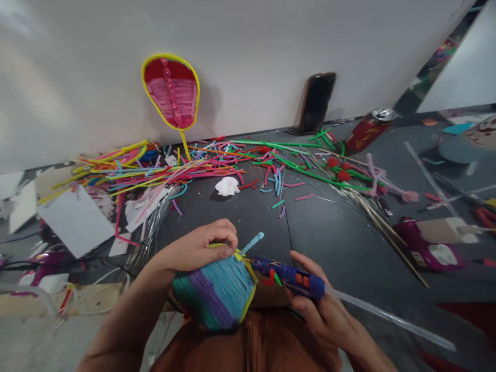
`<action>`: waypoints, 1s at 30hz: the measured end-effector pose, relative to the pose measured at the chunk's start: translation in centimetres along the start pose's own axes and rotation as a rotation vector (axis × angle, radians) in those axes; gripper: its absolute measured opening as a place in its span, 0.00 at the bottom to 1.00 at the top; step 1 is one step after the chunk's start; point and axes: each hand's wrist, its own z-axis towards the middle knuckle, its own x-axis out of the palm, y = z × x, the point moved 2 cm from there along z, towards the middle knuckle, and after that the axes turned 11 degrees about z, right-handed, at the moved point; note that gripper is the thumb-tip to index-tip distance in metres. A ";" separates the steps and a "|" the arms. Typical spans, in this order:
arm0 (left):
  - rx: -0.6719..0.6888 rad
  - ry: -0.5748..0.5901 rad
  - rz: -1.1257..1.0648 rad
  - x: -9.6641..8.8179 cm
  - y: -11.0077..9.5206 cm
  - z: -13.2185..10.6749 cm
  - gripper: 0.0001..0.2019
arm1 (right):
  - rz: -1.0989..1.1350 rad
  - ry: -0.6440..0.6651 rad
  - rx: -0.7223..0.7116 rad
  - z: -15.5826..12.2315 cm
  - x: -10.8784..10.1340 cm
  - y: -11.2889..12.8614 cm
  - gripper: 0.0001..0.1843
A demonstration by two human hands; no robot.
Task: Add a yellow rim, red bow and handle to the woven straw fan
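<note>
My left hand (209, 244) pinches the upper edge of a craft panel (222, 294) wrapped in light blue, purple and green pipe cleaners, with a yellow border. A short light blue pipe cleaner (252, 243) sticks up from that edge near my thumb. In my right hand (329, 315) is a dark blue hot glue gun (289, 276), its nozzle at the panel's edge beside my left fingertips. A long clear glue stick (395, 318) runs out of the gun's back end. Red and green bits cling to the gun's side.
Loose pipe cleaners (209, 168) heap along the wall. A pink and red craft panel with yellow rim (172, 95) leans there, near a phone (318, 103) and a red can (370, 129). Crumpled white tissue (227, 186) lies mid-table. White cards (79, 219) are left, a purple device (430, 248) right.
</note>
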 end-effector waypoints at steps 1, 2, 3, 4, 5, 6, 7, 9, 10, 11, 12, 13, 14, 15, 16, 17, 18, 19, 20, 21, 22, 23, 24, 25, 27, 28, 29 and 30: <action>-0.001 -0.002 0.001 0.0 0.0 0.0 0.13 | -0.005 -0.001 0.006 -0.1 -0.1 0.0 0.31; -0.002 -0.005 0.001 0.0 0.0 0.0 0.13 | -0.006 -0.005 0.014 -0.2 -0.2 -0.1 0.31; -0.003 -0.008 0.002 0.0 0.1 0.0 0.13 | -0.009 -0.022 0.022 -0.3 -0.3 -0.2 0.30; -0.004 -0.011 0.004 0.0 0.1 0.0 0.13 | -0.029 -0.072 0.023 -0.2 -0.5 -0.5 0.30; -0.004 -0.014 0.006 0.1 0.1 0.0 0.13 | -0.076 -0.152 0.021 -0.1 -0.7 -0.8 0.29; -0.007 -0.017 0.011 0.1 0.1 0.0 0.12 | -0.152 -0.242 0.024 0.1 -1.1 -1.2 0.28; -0.010 -0.020 0.016 0.1 0.1 0.0 0.12 | -0.251 -0.329 0.036 0.4 -1.5 -1.7 0.27; -0.019 -0.027 0.030 0.1 0.0 0.0 0.12 | -0.471 -0.415 0.074 1.2 -2.5 -2.7 0.28; -0.022 -0.030 0.035 0.1 -0.1 0.0 0.11 | -0.565 -0.407 0.095 1.6 -3.1 -3.1 0.29; -0.024 -0.033 0.039 0.1 -0.1 0.0 0.11 | -0.645 -0.374 0.110 2.0 -3.6 -3.4 0.29; -0.027 -0.033 0.042 0.1 -0.2 0.0 0.11 | -0.714 -0.345 0.117 2.3 -4.2 -3.5 0.29; -0.027 -0.035 0.042 0.1 -0.3 0.0 0.11 | -0.773 -0.326 0.119 2.6 -4.7 -3.4 0.28; -0.027 -0.035 0.041 0.1 -0.3 0.0 0.11 | -0.819 -0.327 0.116 2.8 -5.1 -3.1 0.26; -0.026 -0.033 0.040 0.1 -0.3 0.0 0.10 | -0.846 -0.355 0.100 3.0 -5.3 -2.5 0.23; -0.024 -0.031 0.039 0.1 -0.3 0.1 0.10 | -0.842 -0.394 0.057 3.2 -5.3 -1.6 0.21; -0.021 -0.031 0.038 0.2 -0.3 0.1 0.10 | -0.804 -0.435 -0.011 3.4 -5.1 -0.6 0.19; -0.016 -0.033 0.037 0.2 -0.3 0.1 0.10 | -0.725 -0.453 -0.106 3.7 -4.7 0.4 0.19; -0.011 -0.035 0.036 0.2 -0.2 0.2 0.10 | -0.608 -0.420 -0.214 4.1 -3.9 1.4 0.20; -0.007 -0.035 0.035 0.2 -0.2 0.2 0.10 | -0.480 -0.343 -0.307 4.5 -3.0 2.3 0.21; -0.003 -0.035 0.036 0.2 -0.2 0.3 0.10 | -0.366 -0.232 -0.368 5.0 -1.9 3.0 0.23; 0.000 -0.034 0.037 0.3 -0.1 0.4 0.10 | -0.291 -0.136 -0.410 5.5 -0.8 3.5 0.23; 0.000 -0.032 0.042 0.3 -0.1 0.4 0.10 | -0.255 -0.083 -0.435 5.9 0.1 3.9 0.22; 0.000 -0.031 0.049 0.3 -0.1 0.5 0.10 | -0.241 -0.051 -0.449 6.4 0.8 4.0 0.21; -0.001 -0.031 0.057 0.3 -0.1 0.5 0.10 | -0.246 -0.040 -0.457 6.7 1.4 4.1 0.19; -0.001 -0.032 0.069 0.3 -0.1 0.6 0.10 | -0.274 -0.042 -0.462 7.1 2.0 3.9 0.17; -0.001 -0.032 0.073 0.3 -0.1 0.6 0.10 | -0.288 -0.043 -0.465 7.3 2.1 3.8 0.17; 0.000 -0.032 0.077 0.3 -0.1 0.7 0.10 | -0.303 -0.042 -0.468 7.3 2.2 3.7 0.17; -0.001 -0.031 0.081 0.4 -0.1 0.7 0.10 | -0.317 -0.041 -0.471 7.3 2.2 3.6 0.18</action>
